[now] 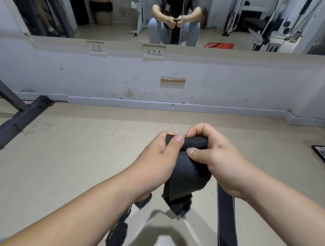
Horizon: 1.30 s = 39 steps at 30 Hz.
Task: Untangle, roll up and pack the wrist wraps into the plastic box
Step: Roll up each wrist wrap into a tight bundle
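Two grips | left hand [156,157] and right hand [216,154] pinch wrist wrap [185,171] roll | tail hangs 6 o'clock | keep turns tight, edges flush

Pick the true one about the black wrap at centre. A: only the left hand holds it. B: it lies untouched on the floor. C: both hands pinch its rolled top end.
C: the left hand and right hand both pinch the rolled end of the wrist wrap, its tail hanging below them.
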Available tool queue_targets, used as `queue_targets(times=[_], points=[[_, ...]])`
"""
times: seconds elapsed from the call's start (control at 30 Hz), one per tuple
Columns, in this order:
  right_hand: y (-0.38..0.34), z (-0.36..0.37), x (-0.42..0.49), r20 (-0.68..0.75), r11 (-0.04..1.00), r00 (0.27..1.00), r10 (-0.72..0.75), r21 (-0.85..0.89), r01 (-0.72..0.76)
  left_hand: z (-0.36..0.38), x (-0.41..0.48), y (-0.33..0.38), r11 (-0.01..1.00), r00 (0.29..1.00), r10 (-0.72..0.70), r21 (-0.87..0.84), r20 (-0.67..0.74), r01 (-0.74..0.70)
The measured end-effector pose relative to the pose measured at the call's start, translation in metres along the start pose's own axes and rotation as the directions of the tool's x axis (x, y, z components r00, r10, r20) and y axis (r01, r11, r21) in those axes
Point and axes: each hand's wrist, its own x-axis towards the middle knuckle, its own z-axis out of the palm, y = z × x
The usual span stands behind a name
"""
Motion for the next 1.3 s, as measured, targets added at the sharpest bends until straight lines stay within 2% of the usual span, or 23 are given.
queue_targets(times=[0.07, 0.13, 0.2, 0.27, 0.43, 0.47, 0.5, 0.57, 0.63, 0.73, 0.83, 0.97, 1.03, 1.13, 1.23, 1.3], points=[[-0.006, 0.001, 0.000, 0.013, 0.977, 0.996, 0.084, 0.194, -0.085, -0.001, 0.000, 0.003, 0.995, 0.995, 0.096, 0.013, -0.031, -0.096], [-0.011, 0.002, 0.002, 0.049, 0.937, 0.987, 0.155, 0.309, -0.163, -0.002, 0.001, 0.004, 0.984, 0.982, 0.177, 0.036, -0.060, -0.175], [-0.011, 0.003, 0.003, 0.115, 0.938, 0.968, 0.222, 0.245, -0.244, -0.004, -0.001, 0.004, 0.973, 0.973, 0.222, 0.082, -0.057, -0.217], [-0.009, 0.005, 0.003, 0.118, 0.949, 0.960, 0.253, 0.161, -0.270, -0.005, -0.001, 0.003, 0.953, 0.960, 0.277, 0.139, -0.034, -0.270], [-0.007, 0.006, 0.002, 0.147, 0.943, 0.972, 0.184, 0.252, -0.217, -0.008, 0.002, -0.005, 0.811, 0.885, 0.466, 0.399, 0.001, -0.428], [-0.006, 0.005, 0.002, 0.146, 0.947, 0.978, 0.151, 0.263, -0.185, -0.007, 0.001, -0.005, 0.822, 0.893, 0.451, 0.387, 0.008, -0.419], [-0.005, 0.004, 0.002, 0.131, 0.955, 0.985, 0.114, 0.260, -0.145, -0.007, 0.000, -0.003, 0.880, 0.928, 0.373, 0.309, 0.017, -0.360], [-0.002, 0.004, 0.003, 0.059, 0.973, 0.997, 0.048, 0.223, -0.060, -0.004, 0.002, 0.002, 0.990, 0.991, 0.131, 0.040, 0.038, -0.132], [0.001, 0.003, 0.004, -0.010, 0.994, 1.000, -0.012, 0.105, 0.013, -0.004, 0.007, 0.005, 0.988, 0.998, -0.046, -0.146, 0.036, 0.051], [0.002, 0.003, 0.003, 0.000, 0.990, 0.995, -0.100, -0.100, 0.099, -0.002, 0.006, 0.006, 0.966, 0.988, -0.144, -0.207, 0.054, 0.152], [-0.001, 0.006, 0.000, 0.031, 0.989, 0.994, -0.100, -0.103, 0.103, 0.000, 0.003, 0.003, 0.974, 0.994, -0.111, -0.202, -0.012, 0.106], [-0.010, 0.010, -0.003, 0.044, 0.993, 0.998, 0.038, 0.111, -0.043, 0.005, -0.002, 0.005, 0.997, 0.993, 0.057, -0.040, -0.100, -0.061], [-0.010, 0.010, -0.003, 0.045, 0.993, 0.998, 0.054, 0.100, -0.058, 0.002, -0.002, 0.005, 0.990, 0.986, 0.138, 0.039, -0.088, -0.135], [-0.009, 0.010, -0.003, 0.054, 0.995, 0.996, 0.070, 0.063, -0.073, -0.006, -0.001, 0.005, 0.978, 0.982, 0.180, 0.115, -0.053, -0.173], [-0.009, 0.004, -0.001, 0.070, 0.984, 0.994, 0.079, 0.151, -0.089, -0.009, -0.002, 0.006, 0.984, 0.986, 0.164, 0.077, -0.011, -0.163], [-0.010, 0.002, 0.002, 0.072, 0.967, 0.994, 0.078, 0.235, -0.093, -0.007, -0.002, 0.006, 0.989, 0.989, 0.145, -0.020, 0.011, -0.145]])
